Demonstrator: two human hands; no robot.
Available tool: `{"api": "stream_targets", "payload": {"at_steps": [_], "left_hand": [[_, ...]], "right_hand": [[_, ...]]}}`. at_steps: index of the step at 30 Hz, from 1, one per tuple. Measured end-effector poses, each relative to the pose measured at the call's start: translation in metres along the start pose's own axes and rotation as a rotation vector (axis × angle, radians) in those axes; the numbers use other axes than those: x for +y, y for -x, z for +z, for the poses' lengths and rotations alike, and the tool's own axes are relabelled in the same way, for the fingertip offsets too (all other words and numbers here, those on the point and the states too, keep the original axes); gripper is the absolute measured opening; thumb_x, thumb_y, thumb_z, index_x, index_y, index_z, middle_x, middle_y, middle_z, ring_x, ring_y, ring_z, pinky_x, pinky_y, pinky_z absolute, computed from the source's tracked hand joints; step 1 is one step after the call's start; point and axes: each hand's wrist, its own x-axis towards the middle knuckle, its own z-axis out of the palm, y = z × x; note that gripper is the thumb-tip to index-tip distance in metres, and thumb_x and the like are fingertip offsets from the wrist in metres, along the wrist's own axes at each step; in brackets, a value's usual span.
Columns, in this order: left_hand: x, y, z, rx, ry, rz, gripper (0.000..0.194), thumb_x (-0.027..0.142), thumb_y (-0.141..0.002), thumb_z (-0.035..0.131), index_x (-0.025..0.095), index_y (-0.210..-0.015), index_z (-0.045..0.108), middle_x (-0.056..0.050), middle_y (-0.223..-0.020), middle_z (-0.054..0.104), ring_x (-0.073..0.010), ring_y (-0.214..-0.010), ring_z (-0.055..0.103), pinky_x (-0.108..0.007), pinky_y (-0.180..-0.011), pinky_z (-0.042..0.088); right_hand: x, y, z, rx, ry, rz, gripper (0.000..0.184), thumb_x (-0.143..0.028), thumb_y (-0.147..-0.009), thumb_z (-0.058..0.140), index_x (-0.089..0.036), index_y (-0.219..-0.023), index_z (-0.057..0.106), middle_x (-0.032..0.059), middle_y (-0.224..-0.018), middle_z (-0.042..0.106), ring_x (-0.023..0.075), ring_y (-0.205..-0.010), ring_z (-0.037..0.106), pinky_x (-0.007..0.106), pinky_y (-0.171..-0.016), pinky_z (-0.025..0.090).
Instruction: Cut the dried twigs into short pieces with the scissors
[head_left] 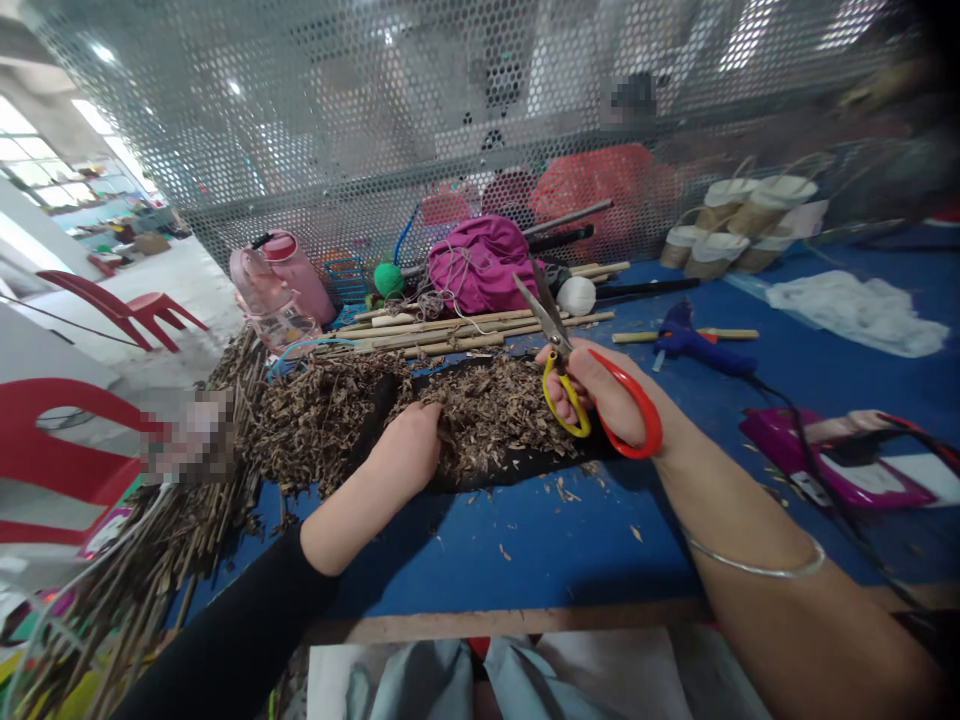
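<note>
My right hand [600, 390] grips a pair of scissors [553, 325] with one yellow and one red handle, its blades pointing up and slightly parted. Dry brown plant clippings [499, 410] lie in a heap on a black cloth [480, 485] in front of me. My left hand [409, 445] is closed at the left part of this heap; its fingertips are hidden in the clippings, so what they pinch cannot be made out. Left of it, bundled dried stalks with curled leaves [307, 420] spread over the table edge.
Thin bamboo sticks [450, 335], a magenta bag [480, 265], a white yarn ball [576, 296] and a pink bottle [300, 280] stand along the perforated metal screen [375, 140]. To the right are a blue glue gun [701, 340], a purple device [847, 465] with cables, and small white-topped pots [716, 250].
</note>
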Motion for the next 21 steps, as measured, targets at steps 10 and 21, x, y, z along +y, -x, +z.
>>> {"api": "stream_targets", "payload": {"at_steps": [10,21], "left_hand": [[0.031,-0.026,-0.012,0.054,0.048,0.109,0.063,0.013,-0.071,0.047,0.011,-0.132,0.035,-0.017,-0.13,0.047,-0.0274,-0.116,0.049,-0.04,-0.095,0.041],[-0.065,0.032,-0.01,0.388,-0.164,-0.327,0.052,0.018,-0.077,0.048,0.018,-0.128,0.041,-0.013,-0.133,0.043,-0.0296,-0.122,0.037,-0.048,-0.096,0.038]], "right_hand": [[-0.005,-0.002,-0.007,0.105,0.027,0.001,0.046,-0.063,-0.076,0.049,-0.021,-0.097,0.052,-0.0016,-0.065,0.051,0.0088,-0.048,0.05,0.019,-0.042,0.042],[0.006,-0.007,-0.007,0.137,0.24,0.035,0.043,-0.059,-0.078,0.049,-0.022,-0.099,0.053,-0.0004,-0.065,0.052,0.0111,-0.048,0.05,0.022,-0.041,0.044]]}}
